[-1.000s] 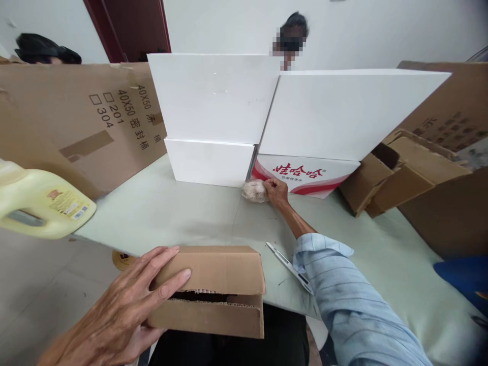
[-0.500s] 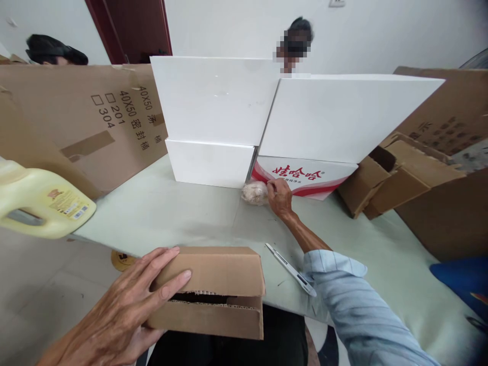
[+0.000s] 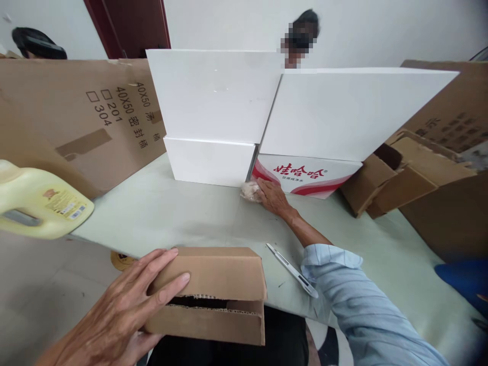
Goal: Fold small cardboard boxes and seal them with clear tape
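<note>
Pale green tabletop (image 3: 183,213) fills the middle of the view, ringed by cartons and white boards. Nearest, at its near edge, a small cardboard box (image 3: 217,284) lies with its front flap slightly ajar. The left hand (image 3: 125,310) holds the box's left end, fingers spread flat over the top. Just right of the box, a slim utility knife (image 3: 292,269) lies on the tabletop beside the striped blue sleeve (image 3: 354,310). At the left a yellow jug (image 3: 38,201) lies on its side.

Farther off, the right hand (image 3: 272,195) reaches to a pale crumpled wad (image 3: 249,190) and lies over its right side with bent fingers; I cannot tell whether it grips. The wad sits at the foot of a white box (image 3: 209,160) and a red-and-white carton (image 3: 305,175). An open brown carton (image 3: 407,170) lies to the right, and a printed cardboard sheet (image 3: 76,117) stands at the far left.
</note>
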Demonstrator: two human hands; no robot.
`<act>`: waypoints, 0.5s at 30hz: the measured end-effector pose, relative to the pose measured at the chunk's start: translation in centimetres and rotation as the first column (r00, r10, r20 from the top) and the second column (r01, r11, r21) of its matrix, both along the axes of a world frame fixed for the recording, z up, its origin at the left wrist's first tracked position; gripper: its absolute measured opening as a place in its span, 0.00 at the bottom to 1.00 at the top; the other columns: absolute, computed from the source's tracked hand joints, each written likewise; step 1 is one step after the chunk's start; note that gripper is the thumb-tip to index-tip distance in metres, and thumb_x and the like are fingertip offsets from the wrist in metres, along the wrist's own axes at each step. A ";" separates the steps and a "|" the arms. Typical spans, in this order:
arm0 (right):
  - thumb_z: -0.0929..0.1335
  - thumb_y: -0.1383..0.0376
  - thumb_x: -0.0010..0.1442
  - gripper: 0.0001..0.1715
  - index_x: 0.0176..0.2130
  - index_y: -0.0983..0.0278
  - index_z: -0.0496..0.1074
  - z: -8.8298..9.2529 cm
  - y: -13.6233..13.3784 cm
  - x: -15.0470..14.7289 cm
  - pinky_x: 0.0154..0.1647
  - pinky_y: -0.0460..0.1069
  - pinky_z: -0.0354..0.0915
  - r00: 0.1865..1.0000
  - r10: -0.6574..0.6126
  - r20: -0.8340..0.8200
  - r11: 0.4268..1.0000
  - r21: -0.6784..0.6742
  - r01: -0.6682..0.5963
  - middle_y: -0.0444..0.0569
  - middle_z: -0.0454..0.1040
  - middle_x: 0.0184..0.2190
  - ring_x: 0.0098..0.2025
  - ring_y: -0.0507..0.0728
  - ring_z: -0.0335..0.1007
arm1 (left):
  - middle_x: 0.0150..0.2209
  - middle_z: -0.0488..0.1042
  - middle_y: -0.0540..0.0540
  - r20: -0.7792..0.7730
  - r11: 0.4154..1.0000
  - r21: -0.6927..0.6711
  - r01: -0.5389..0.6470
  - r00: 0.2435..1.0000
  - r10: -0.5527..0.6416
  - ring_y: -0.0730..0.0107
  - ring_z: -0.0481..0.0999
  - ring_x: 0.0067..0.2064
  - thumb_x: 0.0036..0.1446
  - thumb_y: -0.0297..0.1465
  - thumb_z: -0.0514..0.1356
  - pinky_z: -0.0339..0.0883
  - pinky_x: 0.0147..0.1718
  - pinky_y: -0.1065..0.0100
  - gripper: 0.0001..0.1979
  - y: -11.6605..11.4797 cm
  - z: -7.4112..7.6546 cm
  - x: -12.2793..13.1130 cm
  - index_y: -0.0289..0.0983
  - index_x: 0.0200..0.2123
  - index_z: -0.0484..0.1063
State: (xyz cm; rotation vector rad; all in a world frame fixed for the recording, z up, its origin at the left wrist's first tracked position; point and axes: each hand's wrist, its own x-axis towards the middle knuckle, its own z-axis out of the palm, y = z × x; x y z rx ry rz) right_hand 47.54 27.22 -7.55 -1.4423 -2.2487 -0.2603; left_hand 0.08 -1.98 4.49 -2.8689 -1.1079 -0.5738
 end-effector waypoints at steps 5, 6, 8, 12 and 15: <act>0.58 0.48 0.76 0.42 0.75 0.71 0.59 0.1 -0.3 -0.1 0.69 0.68 0.62 0.998 -0.028 0.063 0.998 -0.061 0.031 0.65 0.65 0.72 0.71 0.73 0.63 | 0.77 0.55 0.37 0.001 1.000 0.000 0.003 1.000 -0.003 0.37 0.63 0.73 0.52 0.22 0.69 0.74 0.63 0.44 0.47 0.1 0.2 0.1 0.47 0.74 0.62; 0.58 0.47 0.75 0.42 0.75 0.72 0.59 0.1 -0.3 -0.2 0.69 0.68 0.62 0.996 -0.034 0.077 0.996 -0.077 0.040 0.65 0.64 0.73 0.71 0.73 0.62 | 0.77 0.55 0.37 0.002 1.000 0.001 0.005 1.000 -0.005 0.38 0.63 0.73 0.52 0.22 0.68 0.74 0.63 0.44 0.47 0.1 0.2 0.1 0.46 0.74 0.62; 0.59 0.47 0.75 0.43 0.75 0.71 0.59 0.2 -0.4 -0.4 0.68 0.68 0.63 0.994 -0.053 0.097 0.993 -0.101 0.063 0.65 0.64 0.73 0.70 0.74 0.62 | 0.77 0.55 0.37 0.006 1.000 0.000 0.009 1.000 -0.009 0.38 0.63 0.73 0.52 0.22 0.68 0.74 0.63 0.44 0.46 0.1 0.2 0.1 0.46 0.74 0.63; 0.61 0.47 0.74 0.42 0.75 0.68 0.58 -0.2 -0.5 -0.7 0.66 0.68 0.63 0.992 -0.084 0.095 0.991 -0.100 0.094 0.64 0.64 0.72 0.69 0.74 0.62 | 0.77 0.55 0.36 0.008 1.000 -0.003 0.004 1.000 -0.004 0.36 0.64 0.72 0.51 0.23 0.70 0.74 0.62 0.43 0.47 0.2 0.0 0.1 0.46 0.74 0.62; 0.62 0.48 0.74 0.42 0.75 0.68 0.58 -0.7 -0.5 -0.7 0.69 0.67 0.61 0.995 -0.081 0.066 0.992 -0.093 0.087 0.64 0.63 0.73 0.70 0.73 0.60 | 0.77 0.55 0.36 0.007 1.000 -0.002 -0.002 1.000 0.002 0.35 0.64 0.72 0.50 0.22 0.70 0.73 0.63 0.42 0.49 0.1 -0.2 0.0 0.47 0.75 0.61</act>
